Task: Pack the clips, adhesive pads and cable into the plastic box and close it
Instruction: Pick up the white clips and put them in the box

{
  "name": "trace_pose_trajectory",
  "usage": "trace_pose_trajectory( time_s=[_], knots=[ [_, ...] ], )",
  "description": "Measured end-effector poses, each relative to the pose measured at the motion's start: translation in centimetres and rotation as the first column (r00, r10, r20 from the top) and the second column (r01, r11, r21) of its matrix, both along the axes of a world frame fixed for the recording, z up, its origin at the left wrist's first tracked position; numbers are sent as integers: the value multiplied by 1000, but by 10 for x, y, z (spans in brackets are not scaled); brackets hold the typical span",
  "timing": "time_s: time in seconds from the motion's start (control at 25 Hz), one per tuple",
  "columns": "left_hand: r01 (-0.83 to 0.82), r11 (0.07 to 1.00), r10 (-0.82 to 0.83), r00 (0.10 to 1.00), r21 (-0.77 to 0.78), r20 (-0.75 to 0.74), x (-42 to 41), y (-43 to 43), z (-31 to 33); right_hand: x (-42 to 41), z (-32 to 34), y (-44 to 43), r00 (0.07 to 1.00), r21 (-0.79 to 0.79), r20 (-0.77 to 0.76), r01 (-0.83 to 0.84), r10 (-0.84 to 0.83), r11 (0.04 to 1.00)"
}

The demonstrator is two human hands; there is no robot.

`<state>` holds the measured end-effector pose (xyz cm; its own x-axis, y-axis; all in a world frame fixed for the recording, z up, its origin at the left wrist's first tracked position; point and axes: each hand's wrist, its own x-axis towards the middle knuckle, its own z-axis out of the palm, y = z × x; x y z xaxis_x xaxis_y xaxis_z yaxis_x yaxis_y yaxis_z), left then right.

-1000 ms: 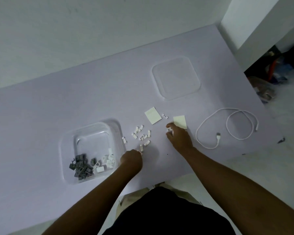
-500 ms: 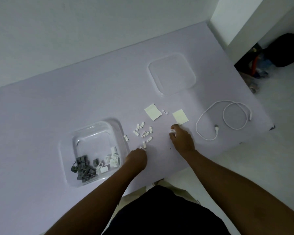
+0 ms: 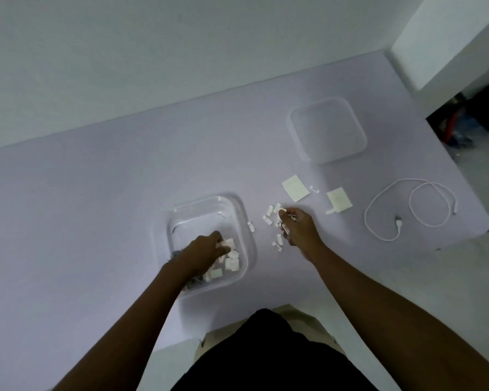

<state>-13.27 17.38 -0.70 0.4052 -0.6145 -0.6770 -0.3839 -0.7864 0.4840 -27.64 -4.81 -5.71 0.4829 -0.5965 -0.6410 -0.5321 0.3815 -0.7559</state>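
Note:
A clear plastic box (image 3: 239, 210) stands open on the table, holding white clips (image 3: 232, 263) and grey clips (image 3: 192, 284). My left hand (image 3: 206, 251) is inside the box, fingers loosely closed over the white clips; whether it holds one I cannot tell. My right hand (image 3: 298, 228) is over a scatter of small white clips (image 3: 269, 215) right of the box and pinches white clips in its fingers. Two pale square adhesive pads (image 3: 295, 188) (image 3: 339, 199) lie further right. A white cable (image 3: 407, 208) lies coiled near the right edge. The clear lid (image 3: 328, 129) lies behind.
One clip (image 3: 250, 226) lies beside the box's right wall and another (image 3: 314, 189) between the pads. The table's front edge runs close to my body. Dark clutter (image 3: 469, 122) sits on the floor past the table's right corner.
My left hand moved from the loose clips on the table into the box. My right hand shifted left from the pad to the clip scatter and picked up clips. The camera view swung left.

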Motion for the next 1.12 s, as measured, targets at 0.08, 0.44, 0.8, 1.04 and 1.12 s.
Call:
trace_pose_trajectory(
  time_s=[0.08,0.44,0.8,1.04,1.12],
  knots=[
    [159,985,-159,987,72,-17,-2,10,-7,14,7,17,999,40,49,1,-3,999],
    [226,968,-222,974,-109,54,-23,24,-32,38,36,50,983,100,142,-129,114,987],
    [-233,860,373,894,-454,249,1,77,-7,56,52,82,864,-85,5,-501,503,861],
    [-383,761,633,616,-523,469,13,100,-26,67,47,125,415,-307,-341,-897,843,318],
    [-521,721,683,645,-456,342,9,96,-36,71,40,138,249,-296,-487,-949,837,110]
  ],
)
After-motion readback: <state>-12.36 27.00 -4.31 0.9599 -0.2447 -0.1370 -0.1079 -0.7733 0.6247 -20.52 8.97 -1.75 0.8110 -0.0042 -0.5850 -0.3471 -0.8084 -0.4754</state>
